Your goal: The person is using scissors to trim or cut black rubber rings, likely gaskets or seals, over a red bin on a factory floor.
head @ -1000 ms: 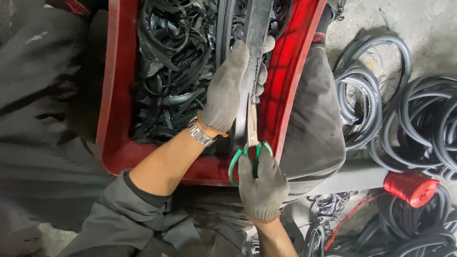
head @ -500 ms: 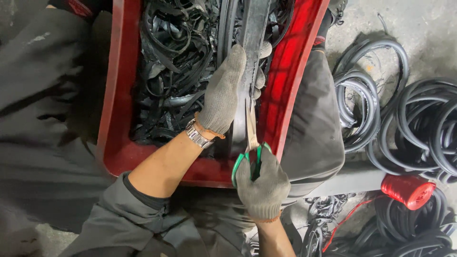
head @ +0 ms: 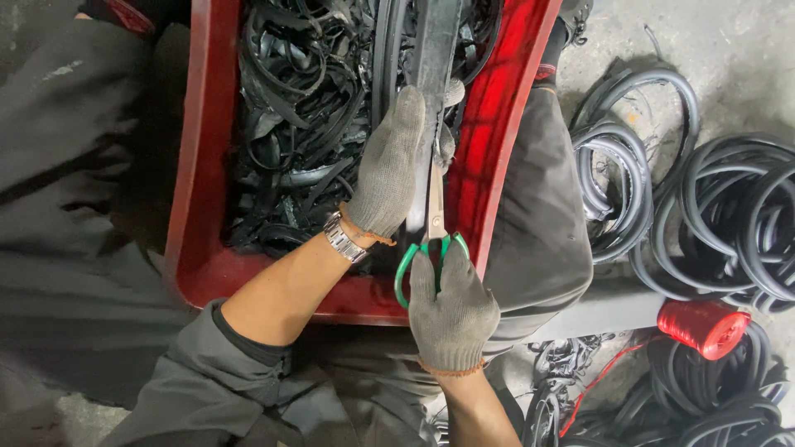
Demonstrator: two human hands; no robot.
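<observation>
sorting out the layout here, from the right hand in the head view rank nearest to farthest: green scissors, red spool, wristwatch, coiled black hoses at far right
1. green scissors: held in the right hand itself, over the red bin.
2. wristwatch: just to its left, on the left hand's wrist.
3. red spool: on the floor well to its right.
4. coiled black hoses: farthest, at the right edge.

Both hands wear grey knit work gloves with orange-trimmed cuffs: the left hand (head: pixel 389 170) at frame centre, the right hand (head: pixel 451 314) just below it. A metal-link wristwatch (head: pixel 342 239) circles the left wrist. A dark grey jacket sleeve (head: pixel 186 385), pushed up the forearm, fills the lower left.
</observation>
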